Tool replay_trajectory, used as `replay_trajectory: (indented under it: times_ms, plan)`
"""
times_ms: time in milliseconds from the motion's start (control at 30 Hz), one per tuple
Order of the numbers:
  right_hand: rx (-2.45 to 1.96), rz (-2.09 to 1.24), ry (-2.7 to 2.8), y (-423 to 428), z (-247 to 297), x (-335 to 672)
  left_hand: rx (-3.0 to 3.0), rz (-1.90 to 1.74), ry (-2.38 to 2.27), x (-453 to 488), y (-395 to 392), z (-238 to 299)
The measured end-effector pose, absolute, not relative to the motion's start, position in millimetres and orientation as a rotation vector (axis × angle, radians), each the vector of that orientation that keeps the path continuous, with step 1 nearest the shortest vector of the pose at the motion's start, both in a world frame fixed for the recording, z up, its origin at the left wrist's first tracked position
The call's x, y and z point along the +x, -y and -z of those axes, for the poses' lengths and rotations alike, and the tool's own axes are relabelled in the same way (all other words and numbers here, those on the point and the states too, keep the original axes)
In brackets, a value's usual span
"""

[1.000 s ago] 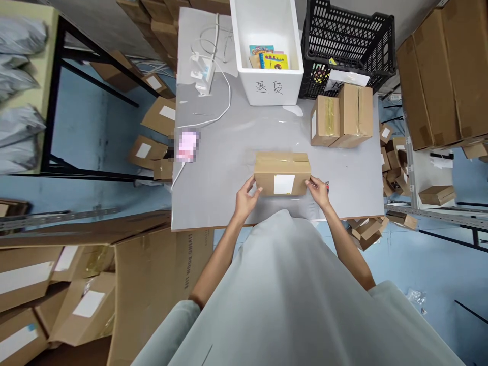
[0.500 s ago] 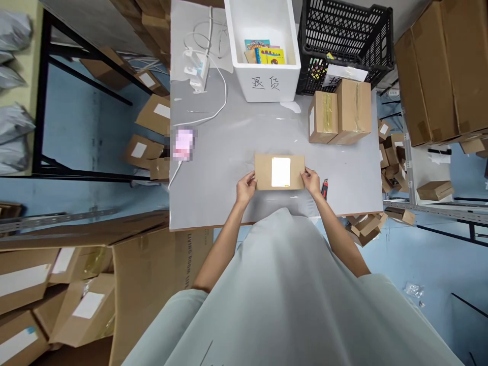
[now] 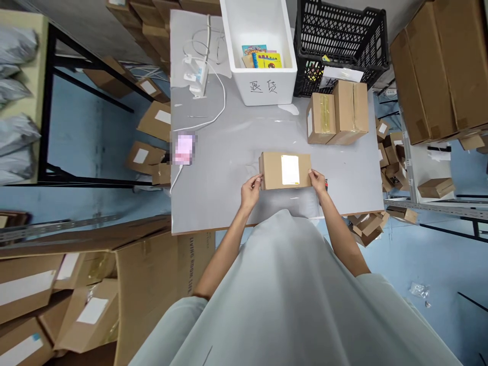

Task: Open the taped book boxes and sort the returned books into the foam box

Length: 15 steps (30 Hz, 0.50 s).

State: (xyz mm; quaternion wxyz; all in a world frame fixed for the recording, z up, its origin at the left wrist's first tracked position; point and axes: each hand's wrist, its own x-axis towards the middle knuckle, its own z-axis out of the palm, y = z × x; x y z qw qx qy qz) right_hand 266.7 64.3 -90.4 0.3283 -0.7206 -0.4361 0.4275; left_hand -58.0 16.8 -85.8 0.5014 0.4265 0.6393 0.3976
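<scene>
A small cardboard box [image 3: 271, 172] with a white label [image 3: 290, 170] on its top face is held near the front of the table. At the box's left end is my left hand [image 3: 250, 192], thumb and fingers closed against its side. My right hand [image 3: 317, 181] pinches the right end. Mostly hidden behind the right hand, a red and black box cutter [image 3: 326, 184] lies on the table.
Two taped cardboard boxes [image 3: 351, 113] stand at the back right of the grey table [image 3: 229, 152], before a black crate [image 3: 339, 48]. A white bin [image 3: 263, 89] holds books. A power strip [image 3: 197, 76] and a blurred pink device [image 3: 184, 149] lie left.
Both hands have shifted the box slightly to the right, and its left side now shows. The right hand now covers most of the box cutter. The camera view has moved a little.
</scene>
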Motion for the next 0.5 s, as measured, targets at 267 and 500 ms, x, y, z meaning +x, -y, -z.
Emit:
replay_trajectory:
  times_ms: [267,500]
  plan:
    - [-2.019,-1.02,0.95,-69,85,303,0.719,-0.845,-1.412,-8,-30,79]
    - [-1.806,-1.051,1.189,-29,21,289,0.76,-0.814,-1.226,9,-20,57]
